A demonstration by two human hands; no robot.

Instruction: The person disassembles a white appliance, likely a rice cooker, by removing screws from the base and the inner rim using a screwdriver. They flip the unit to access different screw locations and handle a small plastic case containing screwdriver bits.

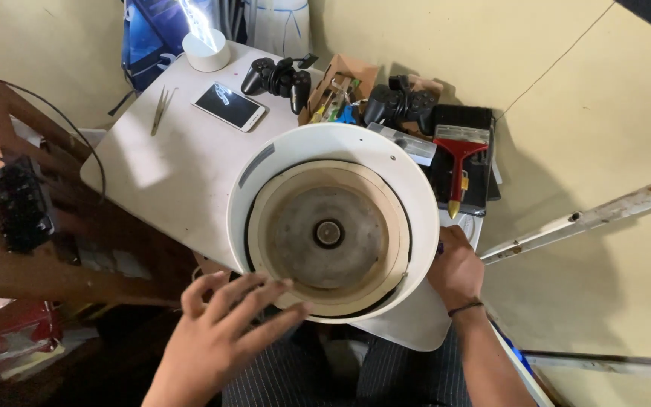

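- A large round white appliance housing [386,154], smooth plastic with a curved rim, sits in the middle of the white tabletop [182,181], its open underside facing up
- Inside it lies a beige ring around a dull grey metal disc [325,235] with a small dark hub at the centre
- The left hand [224,332] rests at the near edge of the housing, fingers [261,290] spread wide and flat against the beige ring; it grips nothing
- The right hand [457,267] presses on the housing's right side, fingers curled around the outer wall; a thin dark band circles the wrist
- On the far part of the tabletop lies a flat smartphone [229,105] with a glossy dark screen, and left of it thin metal tweezers [161,109]
- A low white cylinder [206,51] stands at the far edge, near a black game controller [276,77] with rounded grips
- A second black game controller [401,104] sits right of a small brown cardboard box [339,90] full of mixed tools
- A brush with a red handle [457,162] lies on a flat black case [465,124] just right of the housing
- A dark wooden chair [32,249] stands to the left, well apart from the hands
- Striped dark fabric [288,377] covers the person's lap at the near edge
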